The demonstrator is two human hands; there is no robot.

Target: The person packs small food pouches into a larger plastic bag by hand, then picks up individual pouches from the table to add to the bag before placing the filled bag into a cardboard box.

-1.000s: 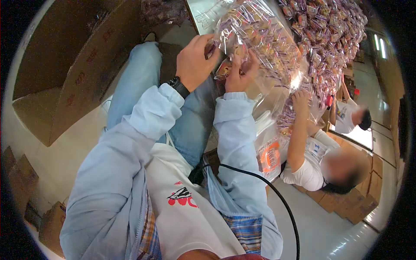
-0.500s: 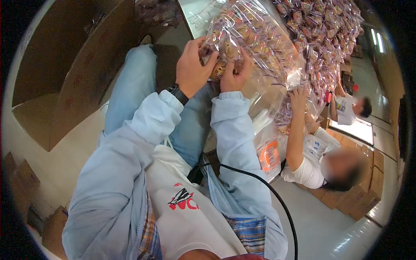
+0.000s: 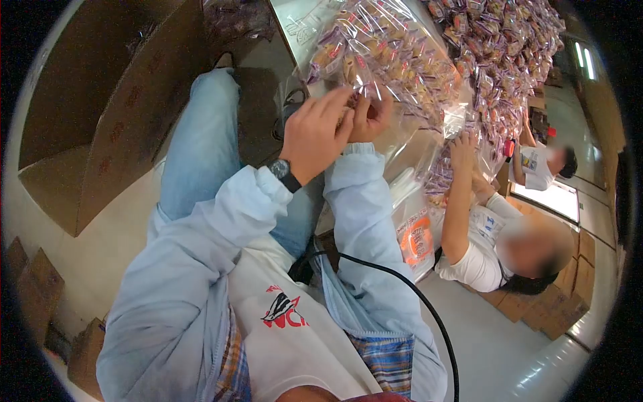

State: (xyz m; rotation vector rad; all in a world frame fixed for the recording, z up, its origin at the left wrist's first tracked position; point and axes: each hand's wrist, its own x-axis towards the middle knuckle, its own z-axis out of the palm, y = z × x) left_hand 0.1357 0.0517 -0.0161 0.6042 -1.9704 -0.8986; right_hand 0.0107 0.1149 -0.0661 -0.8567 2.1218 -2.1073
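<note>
A large clear plastic bag point(image 3: 408, 74) full of small wrapped snack packets lies on the table in front of me. At its near edge my left hand point(image 3: 315, 134), with a black watch on the wrist, has its fingers bent and drawn together. My right hand point(image 3: 370, 117) is beside it, thumb and fingertips pinched at the film. The two hands nearly touch. What exactly lies between the fingertips is too small and partly hidden to make out.
A big heap of wrapped packets point(image 3: 509, 60) covers the table beyond the bag. To the right, a co-worker point(image 3: 485, 228) reaches toward packets; another person point(image 3: 539, 164) is farther off. An open cardboard box point(image 3: 127, 120) stands at left. A black cable point(image 3: 429, 301) crosses at right.
My left hand has moved down and turned, its back now more visible, and come closer to my right hand. The bag's near corner has been let down from between the hands.
</note>
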